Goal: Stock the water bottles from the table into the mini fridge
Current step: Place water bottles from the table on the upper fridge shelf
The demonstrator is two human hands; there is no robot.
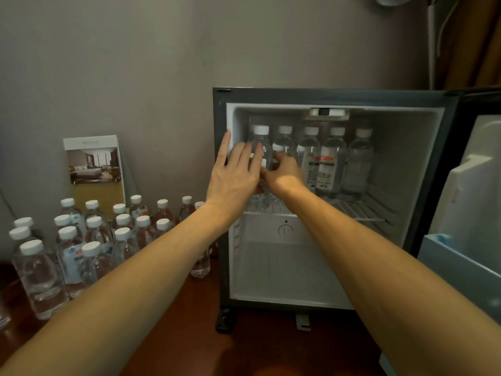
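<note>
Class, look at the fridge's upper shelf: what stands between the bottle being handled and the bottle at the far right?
In the head view, three upright capped bottles stand between the handled bottle and the rightmost bottle.

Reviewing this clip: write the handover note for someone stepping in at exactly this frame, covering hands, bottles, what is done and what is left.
Left hand: open, fingers spread, palm against the leftmost bottle on the upper wire shelf.
Right hand: reaching in beside it, fingers on the same bottle; grip partly hidden, so closure is unclear.
Mini fridge: door open to the right. Five bottles stand upright in a row on the upper shelf. Lower compartment holds none.
Table: a large cluster of capped bottles waits left of the fridge.
Left to do: settle this bottle, then keep moving the table bottles in.
</note>
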